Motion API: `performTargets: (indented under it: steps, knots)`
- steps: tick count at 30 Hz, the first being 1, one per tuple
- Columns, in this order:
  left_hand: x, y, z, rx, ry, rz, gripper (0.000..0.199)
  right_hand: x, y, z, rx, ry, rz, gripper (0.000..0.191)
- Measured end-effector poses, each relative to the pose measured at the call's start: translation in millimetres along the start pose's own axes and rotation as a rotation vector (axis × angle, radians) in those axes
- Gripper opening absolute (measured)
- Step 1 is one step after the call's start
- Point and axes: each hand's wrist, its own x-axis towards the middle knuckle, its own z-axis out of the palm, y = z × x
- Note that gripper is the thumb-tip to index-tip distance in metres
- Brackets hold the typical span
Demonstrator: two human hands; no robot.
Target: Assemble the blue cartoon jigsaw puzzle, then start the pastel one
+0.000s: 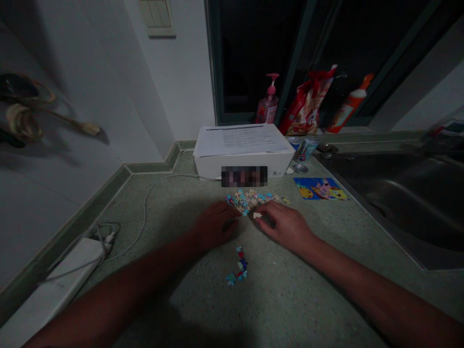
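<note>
From my end: L hand (215, 224) sits low on the speckled green countertop (203, 309), fingers slightly curled, holding nothing I can see, tips touching the near edge of the pile of jigsaw pieces (250, 199). R hand (286, 227) is flattish and narrow, fingertips right by a pale jigsaw piece (257, 215); can't tell if it's pinched or only touched.

Pile lies straight ahead of both hands, mid-frame, long axis running approx L–R. L hand overlaps it more, so L is nearer. Pale pc sits btw the hands, closer to R. A short strip of pieces (239, 266) runs roughly front-to-back below the hands, nearer L.

Beyond the pile: white cardboard box (243, 164) w/ printed sheet (241, 139) on top. Cartoon picture card (319, 188) lies right of pile, near steel sink (395, 203). Lower left: white power strip (61, 275), w/ white cable (145, 212) trailing up toward the box.
</note>
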Motion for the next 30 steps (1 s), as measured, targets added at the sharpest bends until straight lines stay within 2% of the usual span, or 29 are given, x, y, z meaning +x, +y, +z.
performTargets:
  steps: [4, 6, 9, 13, 15, 19, 26, 30]
  knots:
    - [-2, 8, -1.5, -0.079, -0.054, 0.062, 0.018, -2, -12, 12, 0.076, -0.003, -0.081, 0.011]
    - [-2, 10, -1.1, -0.098, -0.043, 0.109, 0.018, -3, -16, 16, 0.125, -0.004, -0.100, 0.010]
    - [-2, 9, 0.0, -0.106, -0.017, 0.151, 0.018, -3, -18, 21, 0.215, -0.008, -0.091, 0.009]
    - [-2, 8, 0.6, -0.149, -0.053, 0.127, 0.015, -2, -18, 23, 0.331, -0.034, -0.041, 0.008]
    - [-2, 7, 0.7, -0.170, -0.031, 0.151, 0.014, -2, -17, 23, 0.359, -0.042, -0.029, 0.007]
    - [-2, 6, 2.1, -0.159, 0.030, 0.175, 0.015, -2, -18, 23, 0.376, -0.044, -0.044, 0.011]
    - [-2, 5, 4.0, -0.151, 0.070, 0.180, 0.015, -4, -17, 21, 0.307, -0.039, -0.070, 0.011]
    - [-3, 8, 0.4, -0.137, -0.024, 0.097, 0.018, -4, -17, 21, 0.269, -0.023, -0.087, 0.010]
